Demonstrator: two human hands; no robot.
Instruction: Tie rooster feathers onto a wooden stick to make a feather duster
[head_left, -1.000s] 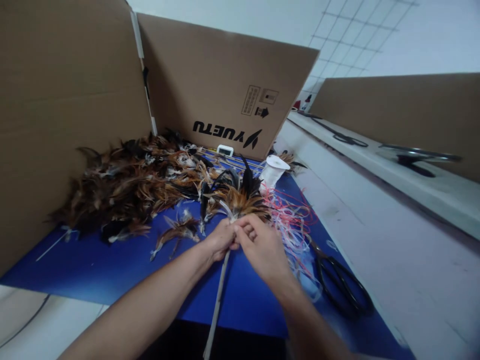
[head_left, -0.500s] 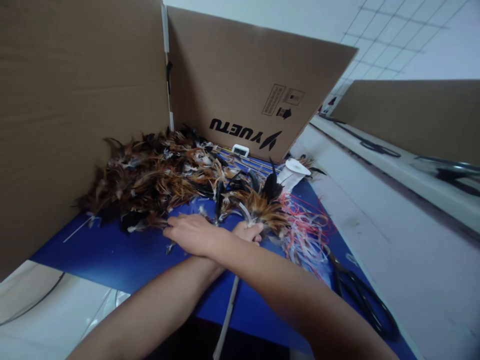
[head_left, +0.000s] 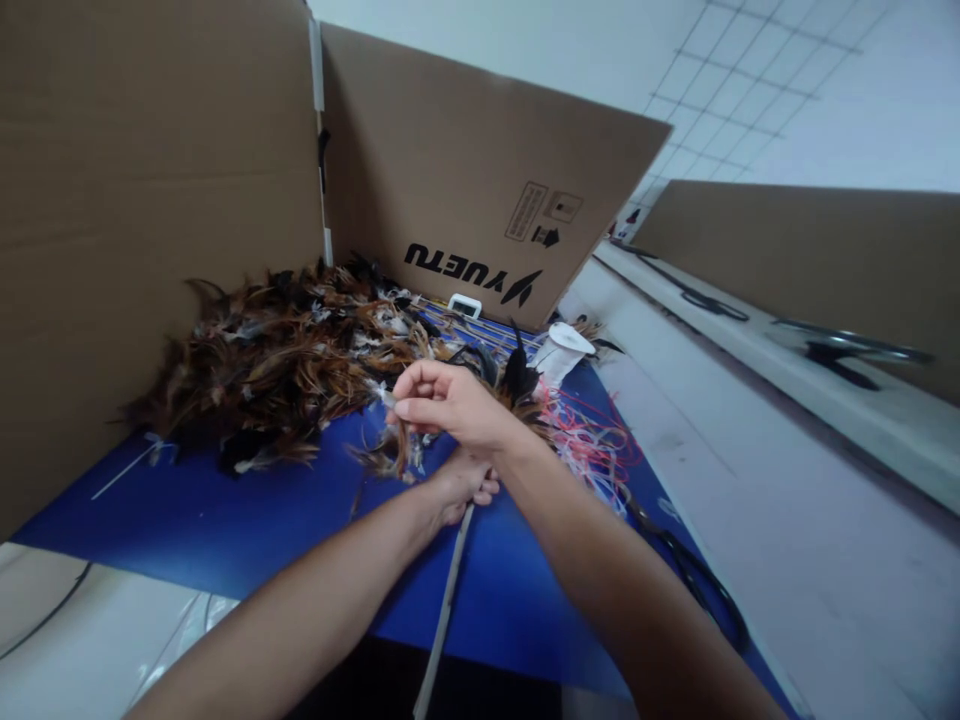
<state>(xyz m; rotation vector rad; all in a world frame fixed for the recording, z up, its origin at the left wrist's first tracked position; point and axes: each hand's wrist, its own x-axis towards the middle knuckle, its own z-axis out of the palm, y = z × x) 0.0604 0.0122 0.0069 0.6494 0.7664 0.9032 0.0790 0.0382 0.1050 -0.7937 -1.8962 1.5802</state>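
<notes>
My left hand point(head_left: 469, 482) is closed round a thin stick point(head_left: 448, 600) whose lower end points toward me. Black and brown feathers point(head_left: 521, 378) stand at the stick's far end, partly hidden behind my right wrist. Above and across my left hand, my right hand point(head_left: 442, 400) pinches a small bunch of brown feathers point(head_left: 401, 445) by its pale base, the feathers hanging down. A large heap of brown, black and white feathers point(head_left: 277, 350) lies on the blue table surface point(head_left: 247, 520), left of my hands.
Cardboard panels point(head_left: 450, 150) stand behind and left. Near the right edge are a white spool point(head_left: 562, 350), pink and white ribbons point(head_left: 589, 435) and black-handled scissors point(head_left: 697, 570). A small white device point(head_left: 465, 305) sits by the back panel.
My right hand has risen from the table and moved right, now with a small feather bunch in its fingers. My left hand still grips the stick; the whole view has shifted slightly.
</notes>
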